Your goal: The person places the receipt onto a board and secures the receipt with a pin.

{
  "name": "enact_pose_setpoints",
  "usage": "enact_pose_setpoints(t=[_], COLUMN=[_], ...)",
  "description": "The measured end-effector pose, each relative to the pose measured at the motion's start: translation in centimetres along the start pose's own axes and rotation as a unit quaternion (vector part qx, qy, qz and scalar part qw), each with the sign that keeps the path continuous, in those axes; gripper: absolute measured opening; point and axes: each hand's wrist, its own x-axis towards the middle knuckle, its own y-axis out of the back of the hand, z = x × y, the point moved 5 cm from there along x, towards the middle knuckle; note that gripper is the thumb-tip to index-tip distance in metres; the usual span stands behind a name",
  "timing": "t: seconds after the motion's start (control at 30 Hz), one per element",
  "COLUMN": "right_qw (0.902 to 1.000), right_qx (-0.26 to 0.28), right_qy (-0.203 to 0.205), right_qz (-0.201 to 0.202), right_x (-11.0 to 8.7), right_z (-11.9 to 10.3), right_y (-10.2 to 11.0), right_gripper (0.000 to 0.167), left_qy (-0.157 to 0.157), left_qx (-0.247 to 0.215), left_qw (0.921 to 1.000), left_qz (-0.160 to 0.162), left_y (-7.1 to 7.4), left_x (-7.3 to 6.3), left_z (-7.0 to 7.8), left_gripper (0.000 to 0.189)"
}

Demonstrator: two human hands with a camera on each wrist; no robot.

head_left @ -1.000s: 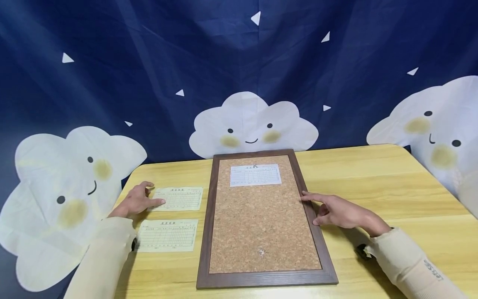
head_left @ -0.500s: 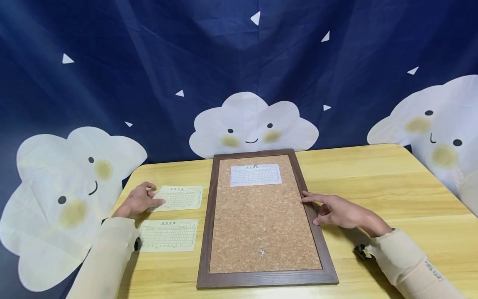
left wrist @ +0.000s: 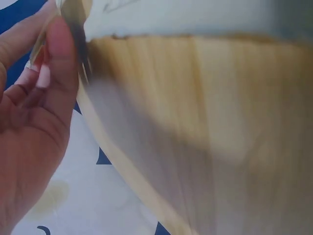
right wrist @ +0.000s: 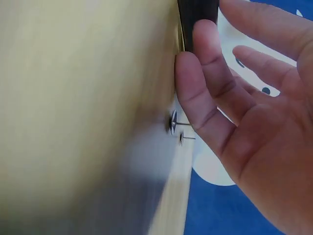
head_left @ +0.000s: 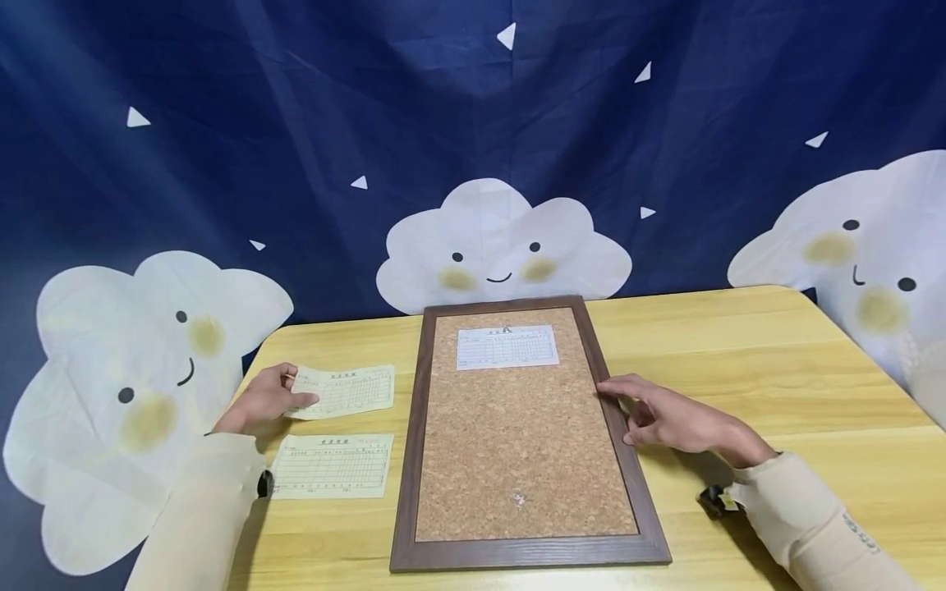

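At far left, a smiling white cloud is printed on the dark blue backdrop point(head_left: 414, 107), which hangs right behind the table point(head_left: 732, 353). The left sleeve point(head_left: 195, 509) reaches in over the table's left edge, and the dark device point(head_left: 264, 484) at its wrist covers a bit of the lower slip's left edge. The left hand point(head_left: 266, 400) pinches the left end of the upper slip point(head_left: 347, 391), thumb on top, lifting that end off the yellow wood-grain surface. Nearer the viewer, the lower slip point(head_left: 332, 466), also ruled, lies flat.

Just right of both slips lies the cork board point(head_left: 525, 451). Its dark brown frame encloses a white slip point(head_left: 507, 351) near the far end and a pale speck point(head_left: 519, 498) near the close end, too small to name.

On the frame's right side rests the right hand point(head_left: 680, 420), forefinger and thumb apart, tips touching the wood. Beside that hand are two tacks point(right wrist: 174, 122), apparently point up, though the wrist view is blurred. Bare table and another printed cloud extend to the right.
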Motion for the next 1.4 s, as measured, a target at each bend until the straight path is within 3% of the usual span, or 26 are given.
enact_pose_setpoints(t=[0.27, 0.67, 0.87, 1.0, 1.17, 1.4], right_qw=[0.9951, 0.9984, 0.9893, 0.985, 0.9853, 0.9847], right_qx=[0.093, 0.035, 0.117, 0.144, 0.145, 0.147], right_qy=[-0.031, -0.044, -0.085, -0.089, -0.084, -0.088], right_qz=[-0.01, 0.007, -0.023, -0.031, -0.031, -0.032], right_x=[0.0, 0.5, 0.5, 0.5, 0.5, 0.4], right_z=[0.7, 0.9, 1.3, 1.3, 1.3, 1.4], right_y=[-0.2, 0.0, -0.2, -0.3, -0.3, -0.4], right_gripper=[0.07, 0.067, 0.068, 0.068, 0.068, 0.068], left_qy=[-0.021, -0.027, -0.046, -0.065, -0.075, -0.094], left_qx=[-0.026, -0.019, -0.061, -0.124, -0.204, -0.257], left_qw=[0.9993, 0.9987, 0.9966, 0.99, 0.976, 0.9619], left_qz=[0.019, 0.038, 0.03, 0.017, 0.005, -0.004], left_y=[0.6, 1.5, 1.9, 1.9, 1.4, 0.0], left_x=[-0.2, -0.3, -0.4, -0.4, -0.3, 0.4], left_z=[0.3, 1.1, 2.0, 2.5, 2.9, 3.9], left_gripper=[0.037, 0.053, 0.059, 0.053, 0.04, 0.034])
